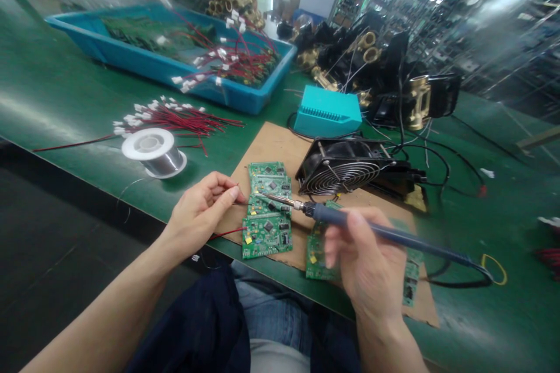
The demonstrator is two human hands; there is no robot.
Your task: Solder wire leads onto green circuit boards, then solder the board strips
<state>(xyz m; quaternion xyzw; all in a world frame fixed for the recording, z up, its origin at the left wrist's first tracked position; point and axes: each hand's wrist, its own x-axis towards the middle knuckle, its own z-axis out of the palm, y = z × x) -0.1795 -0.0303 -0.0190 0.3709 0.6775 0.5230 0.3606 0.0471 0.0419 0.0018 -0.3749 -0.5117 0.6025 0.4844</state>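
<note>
My right hand (pixel 367 256) grips a soldering iron (pixel 332 214) by its dark blue handle. The iron's metal tip points left over a stack of green circuit boards (pixel 268 236) on a cardboard sheet. At the left edge of these boards, my left hand (pixel 205 207) pinches a thin wire (pixel 240 203) between thumb and fingers. A red wire (pixel 227 233) runs from the nearest board toward the table's edge. More circuit boards (pixel 318 256) lie under and beside my right hand, which partly hides them.
A solder spool (pixel 153 151) and a bundle of red-black wires (pixel 175 116) lie left. Behind stands a blue tray (pixel 258 102). A black fan (pixel 343 166), a teal box (pixel 328 111) and black-and-brass parts (pixel 420 102) occupy the back right. Cables trail on the right.
</note>
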